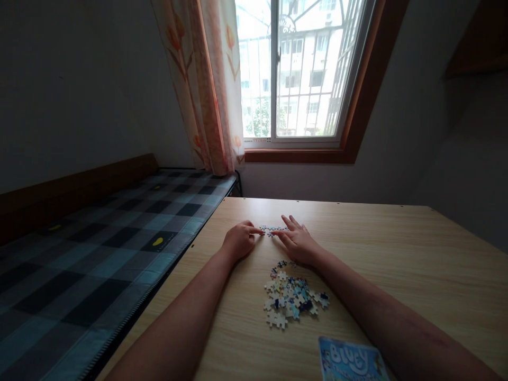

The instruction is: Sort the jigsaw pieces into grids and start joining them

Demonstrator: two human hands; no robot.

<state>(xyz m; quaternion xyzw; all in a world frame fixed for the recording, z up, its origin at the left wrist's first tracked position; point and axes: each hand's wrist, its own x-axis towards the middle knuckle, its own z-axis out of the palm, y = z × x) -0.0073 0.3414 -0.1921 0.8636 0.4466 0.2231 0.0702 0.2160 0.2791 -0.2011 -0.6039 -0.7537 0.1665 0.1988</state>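
Note:
My left hand (239,239) rests on the table at the left end of a short row of joined jigsaw pieces (281,228). Its index finger reaches out to a piece there, and the other fingers are curled in. Across from it, my right hand (296,239) has its fingers spread, with one digit touching a small jigsaw piece (270,234) just below the row. Part of the row is hidden behind the right hand. Nearer to me lies a loose pile of jigsaw pieces (291,296), some pale side up, others blue and dark.
A blue Bluey card or packet (351,361) lies at the near edge of view, beside my right forearm. The wooden table (397,238) reaches toward the window (305,74). A bed with a checked mattress (107,254) stands along the left side, below a curtain (214,95).

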